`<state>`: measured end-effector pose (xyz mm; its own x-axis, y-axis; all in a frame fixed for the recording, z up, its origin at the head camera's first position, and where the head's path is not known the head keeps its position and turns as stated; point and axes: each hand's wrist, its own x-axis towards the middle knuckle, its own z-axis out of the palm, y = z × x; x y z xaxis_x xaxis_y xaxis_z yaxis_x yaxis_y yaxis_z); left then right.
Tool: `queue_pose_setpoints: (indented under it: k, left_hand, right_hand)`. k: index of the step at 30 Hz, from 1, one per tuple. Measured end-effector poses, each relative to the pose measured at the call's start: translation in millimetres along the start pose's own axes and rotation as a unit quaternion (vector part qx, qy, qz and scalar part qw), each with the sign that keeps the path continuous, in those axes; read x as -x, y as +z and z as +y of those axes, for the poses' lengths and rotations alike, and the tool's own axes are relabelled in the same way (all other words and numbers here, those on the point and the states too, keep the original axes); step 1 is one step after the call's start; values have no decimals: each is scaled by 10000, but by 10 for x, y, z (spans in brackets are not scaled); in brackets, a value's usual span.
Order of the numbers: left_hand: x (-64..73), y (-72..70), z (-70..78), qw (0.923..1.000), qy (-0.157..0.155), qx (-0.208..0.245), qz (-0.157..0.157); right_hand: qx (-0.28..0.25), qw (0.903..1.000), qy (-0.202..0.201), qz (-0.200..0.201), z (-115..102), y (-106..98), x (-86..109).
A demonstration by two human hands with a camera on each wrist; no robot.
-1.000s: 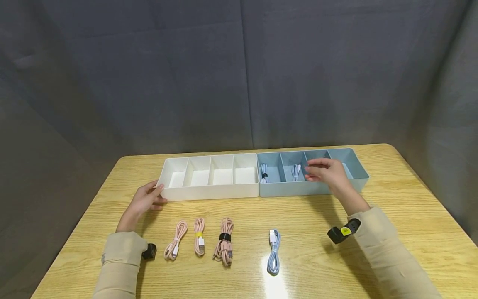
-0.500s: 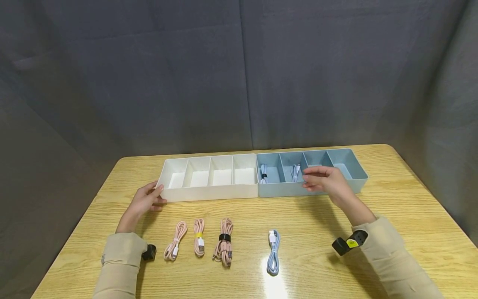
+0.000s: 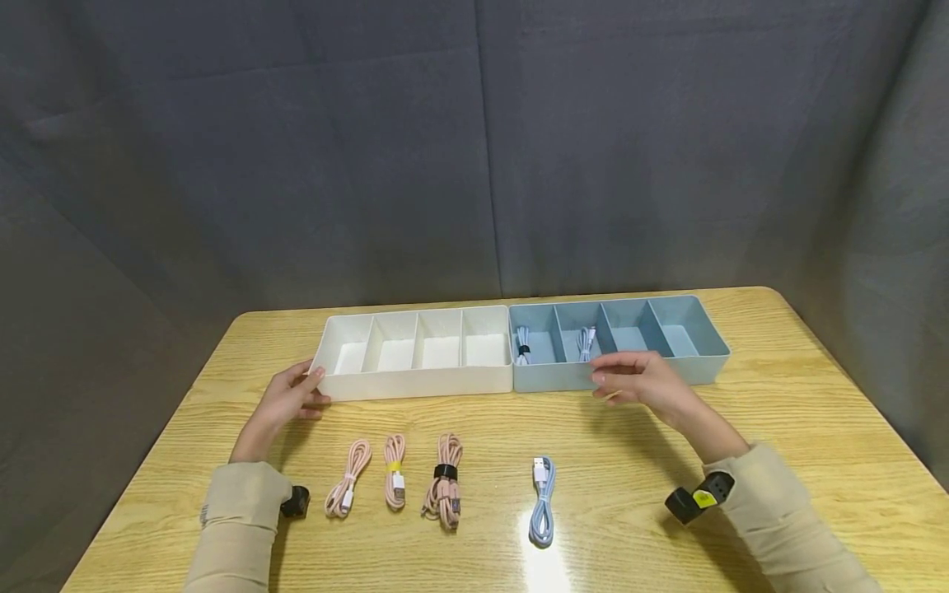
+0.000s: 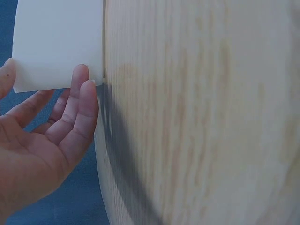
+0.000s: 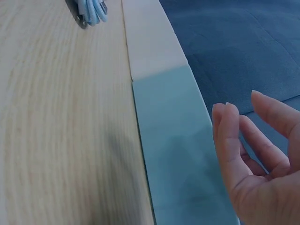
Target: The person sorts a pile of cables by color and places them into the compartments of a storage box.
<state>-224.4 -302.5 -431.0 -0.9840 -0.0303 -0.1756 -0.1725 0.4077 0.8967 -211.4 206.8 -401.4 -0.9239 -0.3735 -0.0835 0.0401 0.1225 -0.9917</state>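
Note:
My left hand (image 3: 285, 403) rests at the left end of the white divided box (image 3: 423, 384), its fingertips touching the front corner; the fingers look relaxed in the left wrist view. My right hand (image 3: 645, 385) hovers at the front wall of the light-blue divided box (image 3: 552, 378), loosely bent and holding nothing. Inside that box, a bundled blue cable (image 3: 523, 344) with a black tie lies in the leftmost compartment, and another blue cable (image 3: 586, 342) lies beside it in the second. A third coiled blue cable (image 3: 543, 504) is on the table.
Three coiled pink cables lie on the wooden table (image 3: 489, 560): one with a pale tie (image 3: 348, 478), one with a yellow tie (image 3: 395, 471) and one with a black tie (image 3: 447, 482). A dark curtain (image 3: 371, 165) hangs behind the table. The two boxes stand end to end.
My right hand has drawn back from over the blue box towards its front wall, uncovering the third compartment. The left hand stays at the white box's corner.

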Motion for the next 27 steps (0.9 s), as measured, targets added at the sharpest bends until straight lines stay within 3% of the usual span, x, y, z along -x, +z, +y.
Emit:
queue_pose_setpoints:
  k: [6,12,18,27]
  left_hand:
    - [-105,-3,-151,10000,58,47,56]
    - [-200,-27,-257,9999,115,47,48]
    - [-198,-30,-257,9999,98,80,38]
    - [-184,-19,-236,9999,78,96,72]
  right_hand:
    - [95,9997,193,-111,35,49,8]
    - [341,9989,66,-323,100,91,-22]
    - [586,9951,-201,-776,166,152,-63]
    - [463,9909,-74,-1263,234,267,-105]
